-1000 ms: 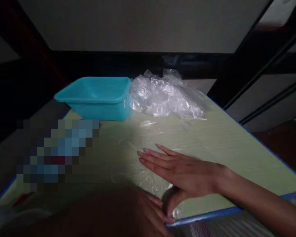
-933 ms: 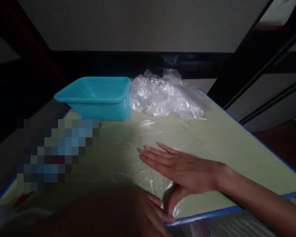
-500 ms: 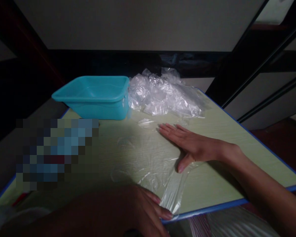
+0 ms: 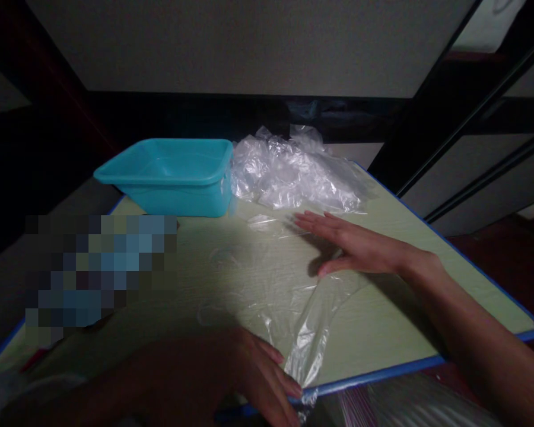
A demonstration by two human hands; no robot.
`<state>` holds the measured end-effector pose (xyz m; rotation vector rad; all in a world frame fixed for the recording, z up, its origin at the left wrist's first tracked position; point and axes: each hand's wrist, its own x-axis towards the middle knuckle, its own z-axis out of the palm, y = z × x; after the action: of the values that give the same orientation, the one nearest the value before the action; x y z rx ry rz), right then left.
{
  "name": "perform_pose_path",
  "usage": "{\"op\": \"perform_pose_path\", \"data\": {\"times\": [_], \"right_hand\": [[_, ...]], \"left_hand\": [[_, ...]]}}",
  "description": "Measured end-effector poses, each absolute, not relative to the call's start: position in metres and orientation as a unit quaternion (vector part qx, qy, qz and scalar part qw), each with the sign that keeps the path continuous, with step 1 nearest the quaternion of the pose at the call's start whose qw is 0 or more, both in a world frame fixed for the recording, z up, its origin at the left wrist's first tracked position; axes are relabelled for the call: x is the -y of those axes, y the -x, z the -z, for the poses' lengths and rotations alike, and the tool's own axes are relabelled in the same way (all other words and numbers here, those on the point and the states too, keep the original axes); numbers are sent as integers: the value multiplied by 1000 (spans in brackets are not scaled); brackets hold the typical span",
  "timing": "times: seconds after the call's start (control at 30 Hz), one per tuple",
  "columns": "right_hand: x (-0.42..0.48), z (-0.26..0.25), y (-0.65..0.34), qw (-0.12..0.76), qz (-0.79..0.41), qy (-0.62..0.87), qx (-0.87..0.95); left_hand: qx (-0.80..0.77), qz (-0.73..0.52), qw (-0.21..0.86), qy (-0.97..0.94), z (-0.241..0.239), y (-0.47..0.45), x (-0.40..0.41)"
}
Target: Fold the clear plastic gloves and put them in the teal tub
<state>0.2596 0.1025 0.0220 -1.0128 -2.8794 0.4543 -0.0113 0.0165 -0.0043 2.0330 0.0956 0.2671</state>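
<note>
A clear thin plastic bag [image 4: 309,338] lies spread over the pale wood-look table, its creased near end hanging over the front edge. My right hand [image 4: 351,240] is open above the bag's far right part, fingers stretched out to the left, with a shadow under the palm. At the near edge, my left hand [image 4: 249,373] is open, palm down, its fingertips resting by the bag's creased end. Part of that hand lies in shadow. Behind them sits a heap of crumpled clear plastic bags [image 4: 293,172].
A turquoise plastic basin [image 4: 173,198] stands at the back left, beside the heap. Left of the bag, a pixelated patch [image 4: 115,261] hides some items. The table has a blue edge strip [image 4: 382,376]. Beyond the table are dark-framed panels [image 4: 249,47].
My right hand has lifted slightly and shifted a little away from me. The bag's near end now hangs over the table edge, and my left hand has moved slightly left.
</note>
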Motion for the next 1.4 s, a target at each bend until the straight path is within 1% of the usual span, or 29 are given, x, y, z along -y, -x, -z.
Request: {"op": "perform_pose_path", "data": {"times": [0.1,0.2,0.27,0.37,0.47,0.6,0.8,1.0,1.2,1.4], "right_hand": [[-98,-26,-250,82,-114,287,948],[-95,-26,-245,93,-85,273,954],[-94,-24,-243,85,-75,267,957],[-94,-22,-241,75,-78,261,959],[-91,-21,-236,74,-98,249,961],[-83,-21,-225,75,-147,210,964],[-73,-13,-211,17,-195,162,967],[-84,-10,-223,-12,-183,222,958],[-98,-10,-241,-15,-165,302,939],[-103,-11,-248,-8,-165,309,937]], "left_hand": [[-43,-153,505,-848,1,15,-17],[-82,-203,414,-883,-6,16,-16],[-98,-173,335,-921,-12,14,-16],[-86,-61,264,-959,-18,8,-17],[-83,-8,251,-964,-20,3,-17],[-84,-14,243,-966,-17,3,-16],[-91,8,228,-969,-22,1,-16],[-80,31,204,-975,-24,2,-16],[-75,-12,183,-980,-15,5,-11],[-73,-50,175,-981,-12,4,-8]]}}
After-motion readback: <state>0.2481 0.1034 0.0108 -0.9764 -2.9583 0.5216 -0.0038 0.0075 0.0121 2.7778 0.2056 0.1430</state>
